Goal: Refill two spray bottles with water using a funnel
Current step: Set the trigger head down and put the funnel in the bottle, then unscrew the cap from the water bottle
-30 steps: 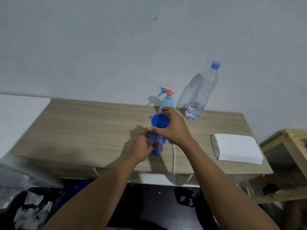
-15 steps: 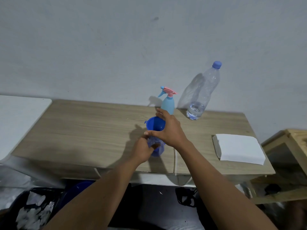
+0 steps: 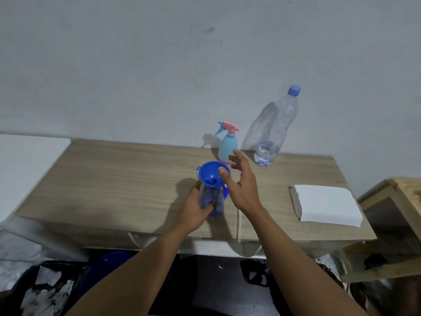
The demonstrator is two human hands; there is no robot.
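— What's the person got hold of?

— The left hand [image 3: 196, 209] is wrapped around a clear blue bottle [image 3: 211, 200] that stands upright near the front edge of the wooden table [image 3: 118, 179]. Fingers curl round its body. Its spray head isn't on it, and a blue funnel [image 3: 213, 174] sits in its neck, bowl up.

— And the other hand?

— The right hand [image 3: 242, 185] is loose and spread, fingers apart, holding nothing. The thumb tip lies at the funnel's right rim; I can't say for sure whether it touches. The fingers reach back towards the far side of the table.

— Towards what?

— There's a light blue spray bottle [image 3: 227, 148] with a pink and blue trigger head, standing upright near the wall [image 3: 159, 65]. The fingertips are in front of its base from where I stand, touching or not, I can't tell.

— Where's the water?

— A tall clear water bottle [image 3: 276, 133] with a blue cap, just to the right of the spray bottle, against the wall. It holds only a little water at the bottom, and the cap is on.

— Anything else on the table?

— A stack of white napkins [image 3: 325, 205] over at the right end, well apart from the bottles. There's a pale wooden stand [image 3: 401, 197] beyond that end.
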